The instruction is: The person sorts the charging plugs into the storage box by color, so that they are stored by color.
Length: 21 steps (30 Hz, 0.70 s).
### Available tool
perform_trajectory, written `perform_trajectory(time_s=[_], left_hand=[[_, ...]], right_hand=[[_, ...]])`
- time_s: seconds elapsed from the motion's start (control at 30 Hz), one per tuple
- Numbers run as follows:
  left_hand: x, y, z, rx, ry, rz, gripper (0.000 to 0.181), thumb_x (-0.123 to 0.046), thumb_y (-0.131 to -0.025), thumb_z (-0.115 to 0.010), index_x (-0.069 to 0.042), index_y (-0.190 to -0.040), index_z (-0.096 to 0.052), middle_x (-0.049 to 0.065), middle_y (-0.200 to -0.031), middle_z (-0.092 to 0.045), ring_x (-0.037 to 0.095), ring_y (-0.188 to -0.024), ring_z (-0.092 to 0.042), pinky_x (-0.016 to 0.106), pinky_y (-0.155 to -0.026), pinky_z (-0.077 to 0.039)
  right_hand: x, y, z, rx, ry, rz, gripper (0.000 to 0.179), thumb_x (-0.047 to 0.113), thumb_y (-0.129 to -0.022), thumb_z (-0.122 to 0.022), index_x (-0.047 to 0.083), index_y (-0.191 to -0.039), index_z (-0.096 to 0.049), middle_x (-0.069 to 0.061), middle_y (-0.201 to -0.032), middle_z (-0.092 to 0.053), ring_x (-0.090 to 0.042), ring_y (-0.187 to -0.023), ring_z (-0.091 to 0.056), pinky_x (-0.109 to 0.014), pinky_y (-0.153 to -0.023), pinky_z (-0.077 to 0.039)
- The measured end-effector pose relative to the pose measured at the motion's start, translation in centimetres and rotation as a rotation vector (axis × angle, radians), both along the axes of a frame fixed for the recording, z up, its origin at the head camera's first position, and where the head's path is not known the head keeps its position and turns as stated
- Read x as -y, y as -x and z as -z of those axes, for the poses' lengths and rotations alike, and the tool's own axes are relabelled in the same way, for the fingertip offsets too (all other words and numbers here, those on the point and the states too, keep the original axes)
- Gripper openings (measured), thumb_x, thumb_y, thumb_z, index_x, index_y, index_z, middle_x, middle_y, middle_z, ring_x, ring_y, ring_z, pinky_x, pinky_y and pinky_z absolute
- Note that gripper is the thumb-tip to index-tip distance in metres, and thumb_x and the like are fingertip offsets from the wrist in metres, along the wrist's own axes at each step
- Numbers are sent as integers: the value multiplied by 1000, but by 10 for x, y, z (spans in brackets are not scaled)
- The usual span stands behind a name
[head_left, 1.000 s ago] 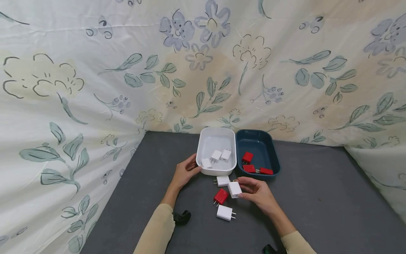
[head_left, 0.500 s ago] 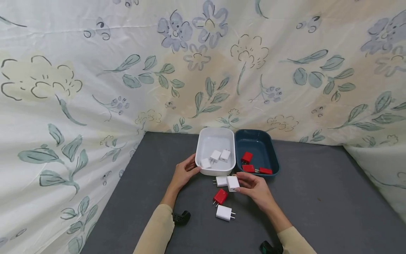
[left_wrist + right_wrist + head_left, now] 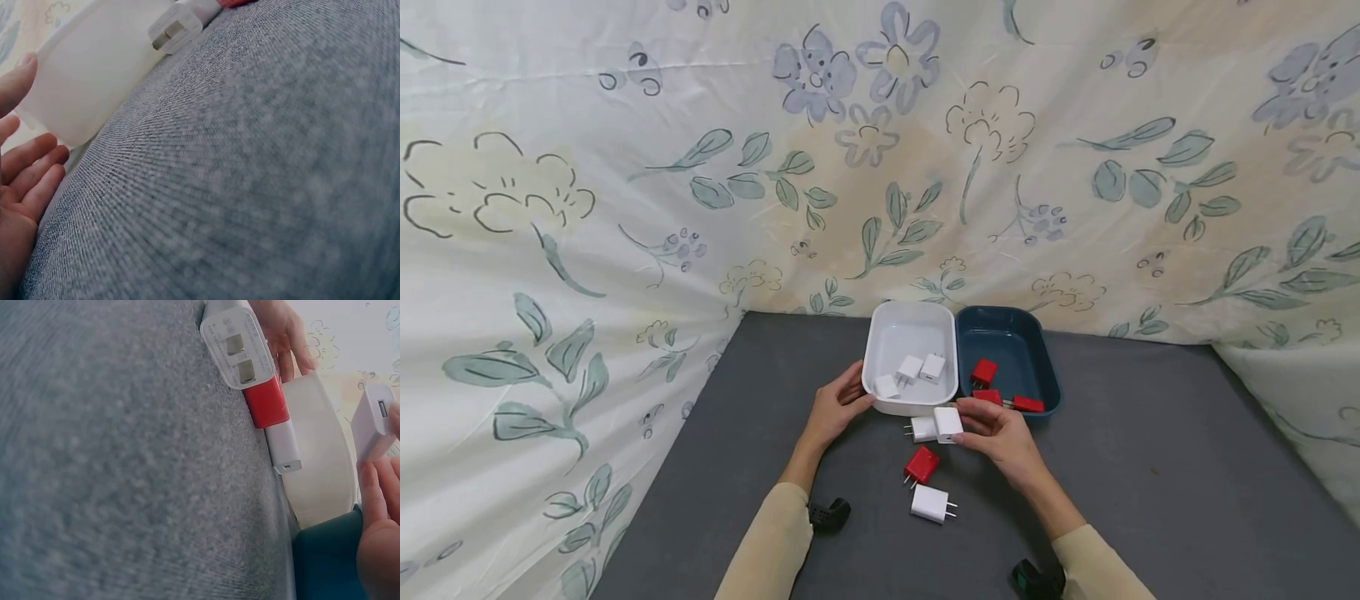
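Note:
In the head view my right hand [image 3: 1000, 437] pinches a white USB charger [image 3: 948, 425] between thumb and fingers. The right wrist view shows this held charger [image 3: 373, 425] in the air, its USB port visible. My left hand [image 3: 838, 402] touches the front left corner of the white tray [image 3: 910, 408], fingers at the side and thumb at the front; the fingers [image 3: 37, 169] look relaxed. Below the tray lie a white charger [image 3: 922, 430], partly hidden by the held one, a red charger [image 3: 921, 465] and another white charger [image 3: 931, 504] with its prongs pointing right.
White chargers [image 3: 932, 367] lie in the white tray. Beside it on the right, a dark blue tray [image 3: 1000, 321] holds red chargers [image 3: 984, 372]. Both stand at the back of the grey tabletop [image 3: 1150, 467], against a floral cloth [image 3: 895, 167].
My right hand, with the white charger in its grip, has moved away from me and slightly left, closer to the white tray's front wall. The left hand has stayed at the tray's corner.

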<state>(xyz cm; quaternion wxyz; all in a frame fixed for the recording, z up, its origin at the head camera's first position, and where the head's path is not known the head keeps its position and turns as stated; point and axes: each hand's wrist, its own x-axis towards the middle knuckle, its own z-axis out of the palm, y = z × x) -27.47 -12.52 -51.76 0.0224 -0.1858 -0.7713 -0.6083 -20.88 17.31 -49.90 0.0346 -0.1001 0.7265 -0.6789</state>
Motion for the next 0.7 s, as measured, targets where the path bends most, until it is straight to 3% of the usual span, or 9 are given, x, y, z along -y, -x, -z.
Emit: perform_trajectory(time_s=[0.27,0.7], left_hand=[[1,0,-2,-17,1,4,67,-18,-83,-69,-4,-141,-37,22,-130,-52,31,-118,-53,48,-98,-44],[1,1,1,-21,-2,10,67,-18,-83,-69,-7,-140,-38,21,-130,-52,32,-118,-53,48,-97,-44]], right_hand=[[4,5,-2,-65,6,-9,58,14,-73,-77,2,-125,-54,-17,-125,-56,-16,-105,-63,-27,-86,-51],[11,14,-8,-31,40,16,61,12,-70,-79,-1,-124,-54,-19,-124,-56,-15,-103,-63,-24,-84,-52]])
